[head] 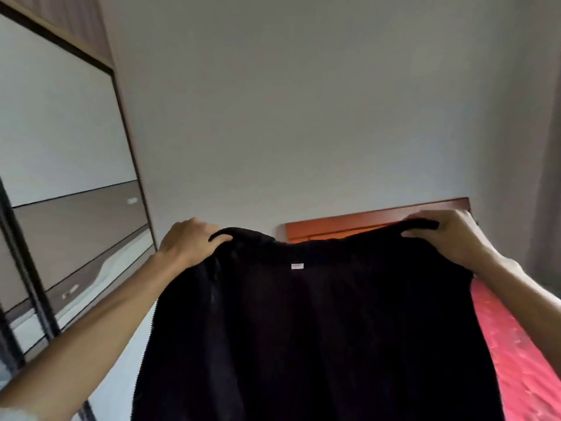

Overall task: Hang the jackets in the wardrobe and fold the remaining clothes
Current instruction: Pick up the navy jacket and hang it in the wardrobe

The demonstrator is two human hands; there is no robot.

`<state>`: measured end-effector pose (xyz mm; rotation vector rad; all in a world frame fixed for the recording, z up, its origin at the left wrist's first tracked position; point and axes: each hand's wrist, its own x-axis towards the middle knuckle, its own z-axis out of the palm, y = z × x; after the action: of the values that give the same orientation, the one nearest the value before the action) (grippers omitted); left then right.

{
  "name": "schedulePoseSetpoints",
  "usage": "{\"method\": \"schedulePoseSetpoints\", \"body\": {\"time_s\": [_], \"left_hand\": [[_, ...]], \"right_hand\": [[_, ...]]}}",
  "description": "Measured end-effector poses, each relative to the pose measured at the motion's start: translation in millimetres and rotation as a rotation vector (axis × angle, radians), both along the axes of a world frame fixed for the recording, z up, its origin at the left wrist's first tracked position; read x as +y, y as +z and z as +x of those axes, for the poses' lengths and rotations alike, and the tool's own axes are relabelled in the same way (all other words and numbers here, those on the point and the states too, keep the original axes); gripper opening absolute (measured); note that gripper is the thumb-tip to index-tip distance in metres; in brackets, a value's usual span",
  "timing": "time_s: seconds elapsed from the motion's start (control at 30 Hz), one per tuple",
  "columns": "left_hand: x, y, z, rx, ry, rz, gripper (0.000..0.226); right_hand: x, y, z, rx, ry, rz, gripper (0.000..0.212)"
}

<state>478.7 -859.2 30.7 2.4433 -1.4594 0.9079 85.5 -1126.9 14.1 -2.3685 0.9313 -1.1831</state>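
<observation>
The left hand and right hand are gripping the shoulders of a black fleece jacket, holding it up spread; its small white neck label is too blurred for reading. It is hiding most of the red bed and orange-brown wooden headboard; a mirrored wardrobe door is standing left.

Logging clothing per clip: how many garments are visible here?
1: a black jacket, gripped by the left hand and right hand, before the bed; others may hide behind it.
</observation>
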Motion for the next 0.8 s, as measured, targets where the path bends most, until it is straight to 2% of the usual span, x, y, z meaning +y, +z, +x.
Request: {"method": "schedulePoseSetpoints", "body": {"time_s": [0.07,0.1,0.2,0.3,0.33,0.47,0.57,0.7,0.8], "left_hand": [[14,-2,36,0.034,0.111,-0.053,0.051],[23,-5,52,0.065,0.176,-0.028,0.049],[62,-24,98,0.160,0.351,0.106,0.048],[101,-39,130,0.276,0.457,0.069,0.049],[112,-42,139,0.357,0.488,0.028,0.051],[153,-42,168,0.641,0.582,-0.156,0.052],[169,-40,180,0.779,0.612,-0.302,0.054],[176,-27,173,1.024,0.612,-0.571,0.045],[178,-12,168,1.122,0.622,-0.721,0.032]], "right_hand": [[6,3,69,-0.125,0.019,-0.036,0.020],[5,1,99,-0.084,0.015,-0.033,0.021],[4,-14,181,0.295,0.037,0.016,0.020],[13,-22,245,0.347,0.128,0.118,0.013],[19,-22,266,0.349,0.172,0.151,0.012],[55,-10,344,0.458,0.348,0.252,0.032],[95,2,402,0.503,0.518,0.327,0.030],[153,7,473,0.388,0.733,0.419,0.031],[198,13,518,0.263,0.859,0.464,0.033]]}}
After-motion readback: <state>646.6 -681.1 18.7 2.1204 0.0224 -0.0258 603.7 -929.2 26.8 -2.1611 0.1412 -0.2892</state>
